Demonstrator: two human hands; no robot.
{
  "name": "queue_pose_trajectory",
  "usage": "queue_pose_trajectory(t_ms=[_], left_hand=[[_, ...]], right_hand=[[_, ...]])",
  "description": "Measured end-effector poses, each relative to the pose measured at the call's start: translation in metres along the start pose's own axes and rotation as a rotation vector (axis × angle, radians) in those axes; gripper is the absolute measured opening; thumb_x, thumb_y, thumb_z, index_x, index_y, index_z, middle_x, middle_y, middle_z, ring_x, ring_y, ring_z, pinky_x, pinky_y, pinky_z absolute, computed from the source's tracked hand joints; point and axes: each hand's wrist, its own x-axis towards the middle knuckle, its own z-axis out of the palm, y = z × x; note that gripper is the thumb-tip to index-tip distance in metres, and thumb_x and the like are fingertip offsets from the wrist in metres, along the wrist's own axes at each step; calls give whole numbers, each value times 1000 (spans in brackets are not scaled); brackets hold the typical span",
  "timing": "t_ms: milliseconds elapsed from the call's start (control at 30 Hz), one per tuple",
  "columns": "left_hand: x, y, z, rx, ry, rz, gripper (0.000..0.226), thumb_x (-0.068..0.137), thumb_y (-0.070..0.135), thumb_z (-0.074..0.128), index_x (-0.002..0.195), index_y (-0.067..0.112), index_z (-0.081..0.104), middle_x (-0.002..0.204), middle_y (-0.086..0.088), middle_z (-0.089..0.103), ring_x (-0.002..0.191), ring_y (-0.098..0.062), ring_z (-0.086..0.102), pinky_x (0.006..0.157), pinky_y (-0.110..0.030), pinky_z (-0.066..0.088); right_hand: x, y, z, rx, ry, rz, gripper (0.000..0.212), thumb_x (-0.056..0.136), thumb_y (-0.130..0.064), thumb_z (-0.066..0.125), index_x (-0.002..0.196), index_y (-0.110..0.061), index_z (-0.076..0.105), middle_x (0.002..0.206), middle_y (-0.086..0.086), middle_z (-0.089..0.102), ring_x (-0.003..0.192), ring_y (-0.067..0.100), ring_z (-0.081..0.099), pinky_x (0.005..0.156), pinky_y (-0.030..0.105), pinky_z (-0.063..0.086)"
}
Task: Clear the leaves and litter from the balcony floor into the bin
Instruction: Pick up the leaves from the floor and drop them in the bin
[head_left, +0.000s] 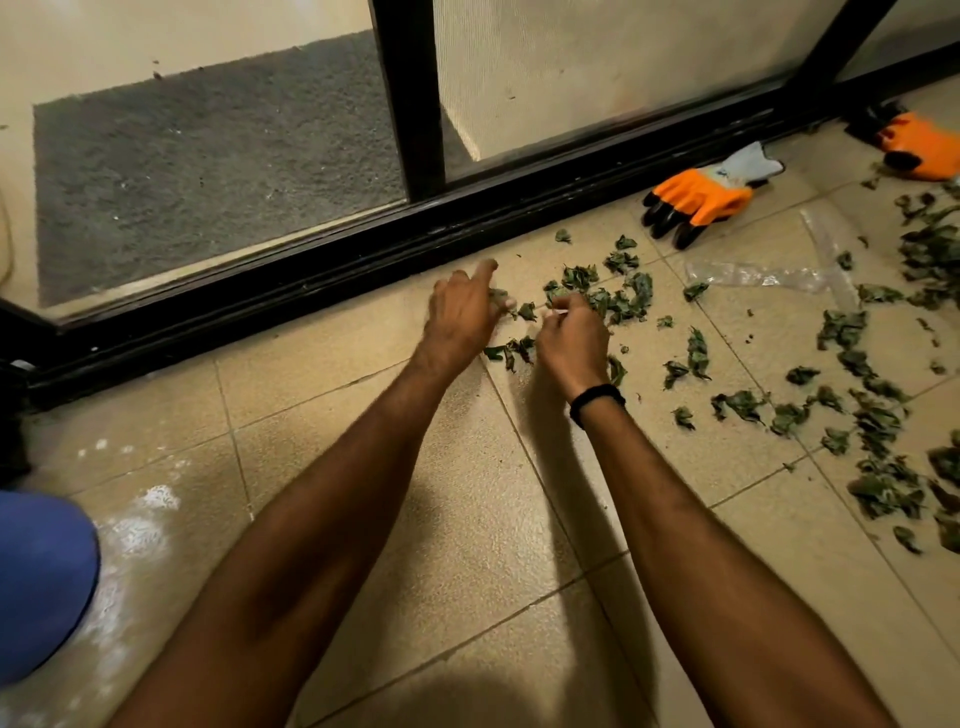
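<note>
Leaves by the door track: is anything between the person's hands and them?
Nothing visible. The left hand and right hand are both right at the leaves on the tiles. The gloves and plastic lie off to the right, out of the way.

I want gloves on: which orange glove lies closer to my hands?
The grey-cuffed glove beside the door track; the other glove lies farther right, cut off by the picture's edge.

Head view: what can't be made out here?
Left hand: fingertips motion-blurred; grip on leaves unclear.
Right hand: its own back hides what the fingers hold.
Second orange glove: cut off by right edge.
Blue shape: cut off by left edge; bin or not, unclear.
</note>
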Motion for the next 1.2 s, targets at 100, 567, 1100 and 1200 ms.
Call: queue_pose_trajectory(t_ms=[100, 567, 1100, 1200], left_hand=[[4, 3, 12, 174, 22, 11, 50, 96, 44, 60, 137, 19, 48, 122, -19, 57, 112, -35, 50, 90, -43, 48], [-48, -8, -51, -1888, 87, -676, 12, 85, 13, 35, 84, 13, 47, 82, -16, 63, 56, -14, 41, 48, -25, 30], [-57, -16, 13, 70, 119, 63, 15, 103, 32, 53, 108, 18, 48, 95, -9, 66, 77, -24, 59, 67, -44, 53], [-59, -14, 8, -47, 156, -5, 15, 104, 27, 51, 102, 13, 53, 91, -6, 64, 75, -20, 56, 63, -37, 46]], right_hand=[[7, -5, 13, -164, -79, -114, 41, 99, -10, 48, 140, -8, 43, 130, 17, 49, 109, 26, 55, 84, 30, 44], [2, -9, -9, 1180, -247, 465, 11, 87, 1, 44, 86, -6, 53, 87, 12, 56, 71, 20, 56, 61, 27, 50], [-27, 21, 26, -315, -141, -369, 16, 97, -12, 54, 110, -9, 62, 114, 15, 52, 102, 27, 50, 88, 38, 46], [-24, 17, 19, -132, -120, -215, 9, 94, -14, 60, 101, -14, 65, 103, 3, 62, 91, 17, 59, 80, 30, 50]])
